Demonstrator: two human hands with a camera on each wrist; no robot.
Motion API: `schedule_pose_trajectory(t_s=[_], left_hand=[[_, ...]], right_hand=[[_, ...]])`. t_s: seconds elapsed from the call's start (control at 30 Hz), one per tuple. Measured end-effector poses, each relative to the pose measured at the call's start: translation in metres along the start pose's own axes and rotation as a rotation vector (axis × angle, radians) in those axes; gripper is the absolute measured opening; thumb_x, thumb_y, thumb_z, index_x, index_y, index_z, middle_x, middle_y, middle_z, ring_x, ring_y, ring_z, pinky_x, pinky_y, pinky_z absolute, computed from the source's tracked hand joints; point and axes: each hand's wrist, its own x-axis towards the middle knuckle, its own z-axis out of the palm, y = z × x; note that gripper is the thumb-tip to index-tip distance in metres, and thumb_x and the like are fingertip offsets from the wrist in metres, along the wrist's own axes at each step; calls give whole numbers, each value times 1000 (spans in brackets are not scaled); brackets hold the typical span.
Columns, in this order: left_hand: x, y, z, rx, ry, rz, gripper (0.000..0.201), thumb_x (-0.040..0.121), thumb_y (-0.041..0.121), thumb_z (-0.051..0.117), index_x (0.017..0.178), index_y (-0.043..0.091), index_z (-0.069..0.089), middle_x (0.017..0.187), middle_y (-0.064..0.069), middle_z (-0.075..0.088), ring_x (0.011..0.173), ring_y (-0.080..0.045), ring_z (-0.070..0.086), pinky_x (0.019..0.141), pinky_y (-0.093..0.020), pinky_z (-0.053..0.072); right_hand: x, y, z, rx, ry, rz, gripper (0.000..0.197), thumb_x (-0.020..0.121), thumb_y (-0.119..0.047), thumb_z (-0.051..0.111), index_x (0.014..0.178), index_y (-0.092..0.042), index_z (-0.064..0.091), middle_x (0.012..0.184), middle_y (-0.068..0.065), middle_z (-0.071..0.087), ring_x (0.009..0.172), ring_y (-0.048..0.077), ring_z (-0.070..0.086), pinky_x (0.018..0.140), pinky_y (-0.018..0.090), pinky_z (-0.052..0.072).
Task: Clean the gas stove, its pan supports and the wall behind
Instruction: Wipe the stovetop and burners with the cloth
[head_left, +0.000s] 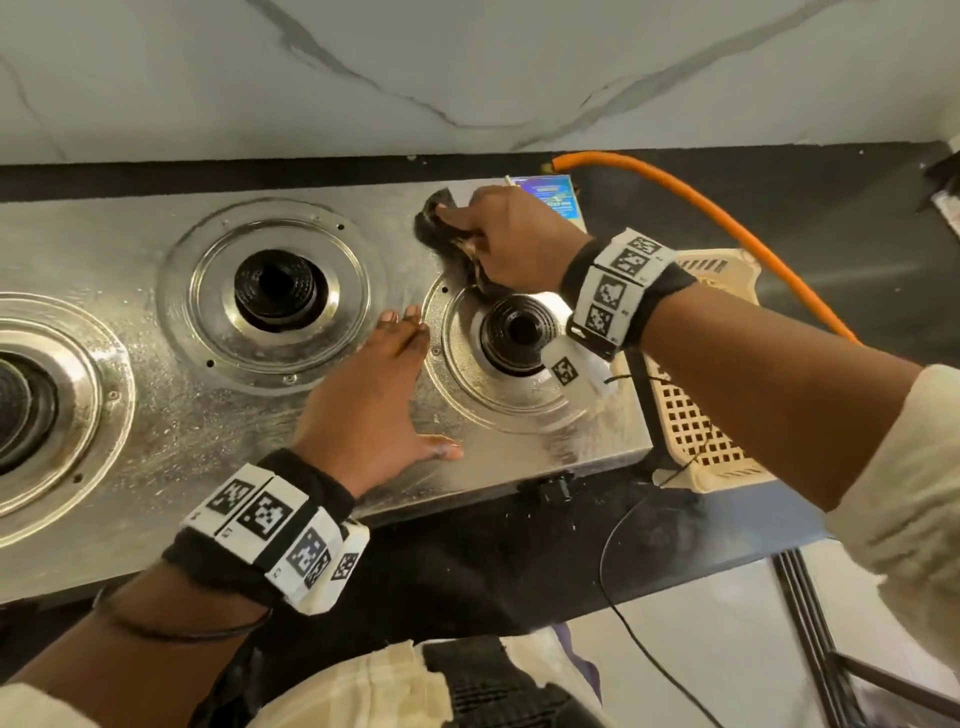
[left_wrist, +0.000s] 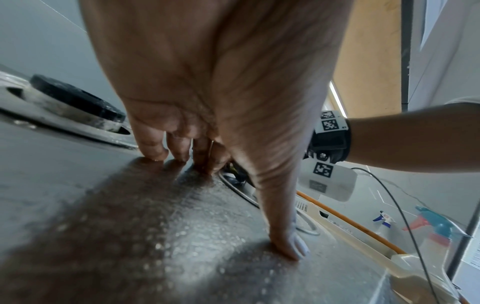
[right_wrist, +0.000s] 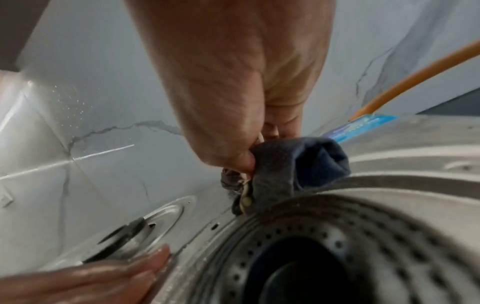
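Left wrist band with printed markers (head_left: 270, 525) sits nearest the head camera. Left hand (head_left: 374, 400) is laid flat on the gas stove (head_left: 171, 415), fingers straight and together, thumb spread out toward the front edge; fingertips (left_wrist: 153, 152) are pressed on the wet steel top between the middle burner (head_left: 275, 288) and the right burner (head_left: 511, 330). Right hand (head_left: 504, 239) is placed at the stove's rear right corner, fingers curled around a dark cloth (right_wrist: 293, 164), which is bunched and pressed against the steel just behind the right burner's ring. No pan supports are seen on the burners. A blue sticker (head_left: 553, 195) is visible beside the right hand. The marble wall (head_left: 467, 67) stands behind the stove. An orange hose (head_left: 727, 218) is run from the rear right corner across the dark counter (head_left: 519, 561). A cream basket (head_left: 696, 426) is set just right of the stove.
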Motion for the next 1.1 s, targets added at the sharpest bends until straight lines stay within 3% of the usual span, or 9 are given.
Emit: schedule_pose_trajectory(t_s=[0.1, 0.23, 0.33, 0.43, 0.53, 0.63, 0.77, 0.9, 1.1], left_hand=[[-1, -1, 0, -5, 10, -1, 131, 65, 73, 79, 165, 18, 15, 173, 2, 3, 159, -16, 0, 118, -30, 6], [-1, -3, 1, -17, 20, 6, 131, 66, 74, 79, 164, 18, 13, 173, 2, 3, 159, -16, -1, 119, -31, 6], [-1, -3, 2, -21, 28, 8, 130, 67, 74, 78, 164, 18, 13, 173, 2, 3, 159, -17, 0, 120, -33, 7], [0, -4, 2, -31, 42, 28, 132, 64, 74, 81, 165, 20, 15, 173, 1, 10, 159, -18, 6, 126, -41, 14], [1, -6, 3, -44, 50, 27, 137, 58, 76, 83, 164, 22, 14, 172, 2, 15, 157, -20, 20, 122, -47, 35], [2, -7, 3, -2, 36, 12, 138, 60, 79, 80, 164, 20, 12, 172, 1, 12, 157, -19, 18, 123, -43, 32], [0, -5, 2, -2, 25, 30, 134, 63, 75, 80, 165, 18, 13, 173, 2, 8, 159, -19, 8, 124, -39, 20], [-1, -5, 2, -6, 29, 29, 130, 66, 74, 79, 164, 18, 15, 173, 3, 5, 159, -16, 1, 119, -31, 8], [-2, -5, 2, -11, 17, 29, 128, 68, 71, 79, 164, 17, 14, 173, 2, 2, 159, -17, -1, 124, -37, 13]], right_hand=[[-2, 5, -8, -81, -14, 49, 49, 100, -12, 55, 148, -20, 55, 120, 14, 66, 108, 33, 63, 90, 40, 53], [11, 22, -24, -181, -11, 210, 39, 99, -10, 54, 137, -15, 62, 101, 10, 67, 79, 25, 60, 67, 33, 49], [21, 9, -31, -185, 27, 278, 34, 99, -17, 54, 130, -9, 65, 103, 13, 64, 84, 30, 59, 72, 38, 51], [26, -32, -25, -144, 26, 177, 33, 97, -18, 55, 126, -11, 67, 117, 12, 70, 105, 35, 67, 85, 38, 52], [23, -79, -12, 37, 42, 53, 33, 95, -16, 60, 126, -19, 71, 114, 3, 70, 102, 25, 66, 86, 29, 51], [21, -96, -4, 123, 58, 29, 35, 99, -21, 63, 134, -24, 68, 117, 0, 66, 102, 19, 64, 92, 32, 56], [23, -53, -16, 49, 34, 175, 41, 94, -18, 59, 133, -26, 69, 121, 8, 69, 108, 32, 68, 92, 43, 58], [6, 14, -15, -51, 21, 349, 41, 93, -14, 54, 132, -21, 67, 114, 12, 71, 94, 32, 65, 78, 39, 54], [3, 24, -7, 19, 58, 492, 36, 92, -13, 58, 127, -13, 68, 111, 12, 69, 98, 33, 68, 87, 43, 60]])
